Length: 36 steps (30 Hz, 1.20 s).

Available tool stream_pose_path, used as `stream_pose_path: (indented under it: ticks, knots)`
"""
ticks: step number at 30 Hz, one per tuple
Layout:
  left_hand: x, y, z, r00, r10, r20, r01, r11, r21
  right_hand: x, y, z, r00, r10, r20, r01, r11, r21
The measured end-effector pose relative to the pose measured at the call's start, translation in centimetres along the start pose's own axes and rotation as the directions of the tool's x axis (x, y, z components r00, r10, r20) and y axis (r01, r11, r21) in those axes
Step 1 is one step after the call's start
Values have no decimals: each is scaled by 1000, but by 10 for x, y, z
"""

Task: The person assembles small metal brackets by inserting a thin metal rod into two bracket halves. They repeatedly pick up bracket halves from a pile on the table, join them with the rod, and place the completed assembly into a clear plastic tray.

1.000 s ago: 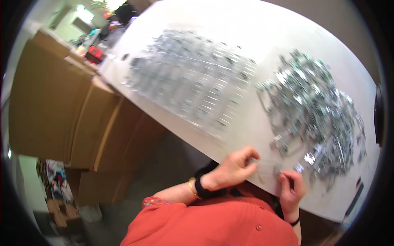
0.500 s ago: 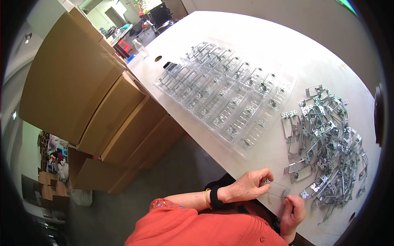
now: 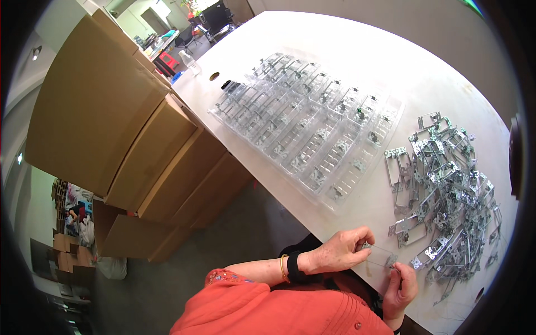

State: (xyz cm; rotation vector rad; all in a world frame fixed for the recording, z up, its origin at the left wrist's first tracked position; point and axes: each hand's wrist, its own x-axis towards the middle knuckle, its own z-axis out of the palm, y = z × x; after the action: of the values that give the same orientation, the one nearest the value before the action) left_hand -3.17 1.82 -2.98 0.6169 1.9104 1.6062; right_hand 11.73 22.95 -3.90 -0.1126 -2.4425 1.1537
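Between my two hands, over the table's near edge, is a thin metal wire bracket (image 3: pixel 382 256) with small plates at its ends. My left hand (image 3: pixel 341 251) pinches one end between thumb and fingers. The other end is pinched by my right hand (image 3: pixel 401 286), lower and further right. Just to the right lies a tangled heap of metal brackets (image 3: pixel 446 190) of the same sort. A clear plastic tray (image 3: pixel 329 131) with rows of compartments lies further off, many of them holding brackets.
The white table (image 3: pixel 446 78) stretches away to the far side. Stacked cardboard boxes (image 3: pixel 95 106) stand along its left edge. A clear bottle (image 3: pixel 190 62) is at the far left corner, near a round hole (image 3: pixel 214 76). Beyond are a red stool (image 3: pixel 168 60) and a black chair (image 3: pixel 187 38).
Both hands keep their pinch on the bracket, with hardly any movement. The view has shifted very slightly.
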Motion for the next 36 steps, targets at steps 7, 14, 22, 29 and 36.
stream_pose_path:
  ticks: [7, 14, 22, 29, 36]
  knots:
    - [1, -2, -1, 1000, -16, 5, 16, 999, -36, -8, 6, 1, 991, 82, -105, -80, 997, 14]
    - [-3, -2, -1, 994, -101, -36, 98, 993, -63, 4, 0, -2, 970, 200, -136, -177, 970, 166]
    - [1, 2, -4, 990, -144, 7, 144, 987, -72, 6, 1, -3, 991, 113, -69, -104, 986, 127]
    - [2, -6, 4, 985, 157, -77, -151, 985, 83, -10, 4, -11, 986, 167, 18, -168, 982, 85]
    - [7, -22, 17, 963, 218, -156, -226, 973, -41, -19, 42, -4, 988, 154, 1, -153, 981, 117]
